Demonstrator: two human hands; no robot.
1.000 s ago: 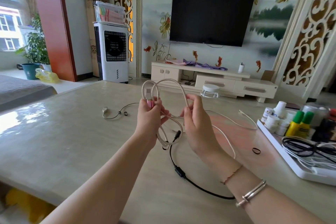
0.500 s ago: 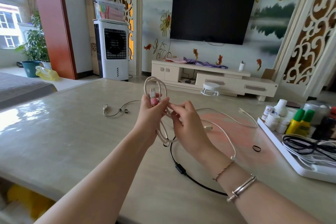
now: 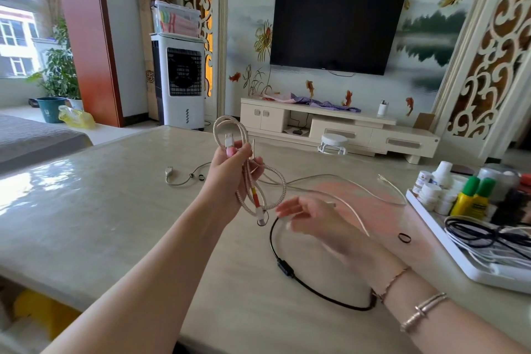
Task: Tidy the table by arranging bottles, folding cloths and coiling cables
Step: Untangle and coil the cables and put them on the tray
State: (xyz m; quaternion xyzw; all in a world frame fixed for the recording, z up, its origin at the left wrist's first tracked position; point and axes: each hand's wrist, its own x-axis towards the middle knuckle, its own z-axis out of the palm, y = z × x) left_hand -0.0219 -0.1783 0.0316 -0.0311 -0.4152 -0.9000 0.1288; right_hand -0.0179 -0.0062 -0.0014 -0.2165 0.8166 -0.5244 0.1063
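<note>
My left hand (image 3: 230, 169) grips a braided beige cable (image 3: 283, 181) gathered into loops above the table, one plug end sticking up past my thumb and the other hanging below. My right hand (image 3: 310, 217) hovers blurred just to the right of the hanging loops, fingers loosely spread, holding nothing. On the table lie a black cable (image 3: 313, 290) under my right wrist, a thin white cable (image 3: 359, 185) behind it, and a short grey cable (image 3: 178, 179) further left.
A white tray (image 3: 459, 263) at the right edge holds small white bottles (image 3: 431, 192), two yellow bottles with green caps (image 3: 471, 198) and bundled black and white cables (image 3: 488, 236). A black hair tie (image 3: 404, 238) lies by the tray. The table (image 3: 86, 224) stretches left.
My right hand let go of the braided cable and dropped down to the right. My left hand keeps the gathered loops, now with a plug end hanging free.
</note>
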